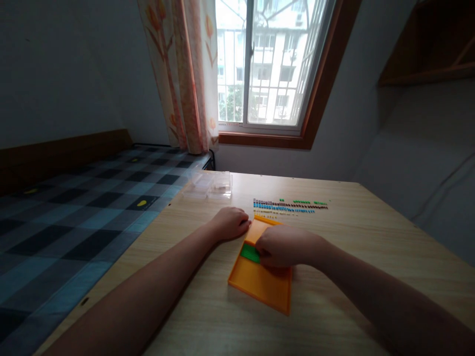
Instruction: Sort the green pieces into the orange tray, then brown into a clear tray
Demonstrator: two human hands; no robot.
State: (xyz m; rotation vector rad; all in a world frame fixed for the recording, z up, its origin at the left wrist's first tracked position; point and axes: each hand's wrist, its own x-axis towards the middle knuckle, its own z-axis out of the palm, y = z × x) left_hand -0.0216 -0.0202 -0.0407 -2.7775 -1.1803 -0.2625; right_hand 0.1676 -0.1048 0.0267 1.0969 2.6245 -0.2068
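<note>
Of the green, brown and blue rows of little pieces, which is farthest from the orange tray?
The green row, nearest the window; it's broken into clusters, while the brown row and blue row lie closer to the tray.

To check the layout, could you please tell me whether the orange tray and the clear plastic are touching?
Apart: the head view plainly shows bare tabletop between the orange tray and the clear plastic.

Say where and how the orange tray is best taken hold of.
Probably by its left rim, pinched from the left. That edge of the tray is raised and its near stretch is uncovered, while the right hand covers part of the opposite side.
</note>
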